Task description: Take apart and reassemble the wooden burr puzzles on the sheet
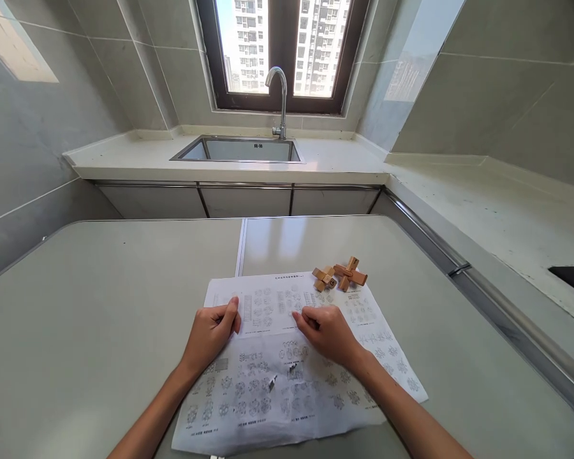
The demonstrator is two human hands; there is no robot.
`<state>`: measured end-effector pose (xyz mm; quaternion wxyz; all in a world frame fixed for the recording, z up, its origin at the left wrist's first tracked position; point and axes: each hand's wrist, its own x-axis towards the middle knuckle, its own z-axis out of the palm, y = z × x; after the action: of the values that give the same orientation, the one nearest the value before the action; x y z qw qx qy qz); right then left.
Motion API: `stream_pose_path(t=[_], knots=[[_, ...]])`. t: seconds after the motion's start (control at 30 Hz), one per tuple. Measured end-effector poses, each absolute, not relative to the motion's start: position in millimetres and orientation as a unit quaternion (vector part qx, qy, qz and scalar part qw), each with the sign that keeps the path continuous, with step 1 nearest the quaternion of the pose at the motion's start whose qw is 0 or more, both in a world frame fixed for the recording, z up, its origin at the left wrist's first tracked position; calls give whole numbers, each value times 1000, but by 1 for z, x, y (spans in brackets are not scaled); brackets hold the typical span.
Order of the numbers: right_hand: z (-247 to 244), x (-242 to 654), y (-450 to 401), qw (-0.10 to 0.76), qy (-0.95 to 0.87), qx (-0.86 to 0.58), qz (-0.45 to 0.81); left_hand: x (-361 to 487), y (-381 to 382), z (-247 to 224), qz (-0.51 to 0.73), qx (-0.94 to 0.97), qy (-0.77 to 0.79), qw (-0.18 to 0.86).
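Note:
A large creased sheet of paper (268,344), printed with small puzzle diagrams, lies flat with two small tears near its middle. My left hand (215,325) rests in a loose fist on its left side, with the thumb on top. On the right half of the sheet lies my right hand (328,328), fingers curled in and thumb against them. Nothing shows in either hand. Past the right hand, at the sheet's upper right, sit two wooden interlocking puzzles, a smaller one (324,278) and a larger one (351,275). They are close together, and neither hand touches them.
The sheet lies on a pale table (100,331) with a seam down its far half. Beyond it runs a white counter (335,153) with a sink (249,159) and a tap (282,102) under a window. Another counter (507,210) extends along the right.

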<state>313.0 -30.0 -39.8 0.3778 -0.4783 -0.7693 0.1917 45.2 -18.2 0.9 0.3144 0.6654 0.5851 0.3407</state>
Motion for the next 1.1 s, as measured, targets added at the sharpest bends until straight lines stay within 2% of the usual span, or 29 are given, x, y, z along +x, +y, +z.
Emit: stream_pose_path(t=[0.37, 0.67, 0.9, 1.0, 1.1], knots=[[-43, 312, -30, 378, -779, -461, 197, 41, -17, 0, 310, 636, 588, 393], [-43, 316, -29, 374, -744, -480, 274, 37, -17, 2, 294, 635, 583, 413], [-40, 325, -26, 461, -616, -550, 326, 37, -15, 1, 297, 638, 577, 415], [-36, 332, -25, 513, -541, -596, 298, 37, -14, 1, 294, 637, 579, 416], [-31, 343, -21, 567, -474, -638, 217, 36, -14, 0, 294, 636, 579, 418]])
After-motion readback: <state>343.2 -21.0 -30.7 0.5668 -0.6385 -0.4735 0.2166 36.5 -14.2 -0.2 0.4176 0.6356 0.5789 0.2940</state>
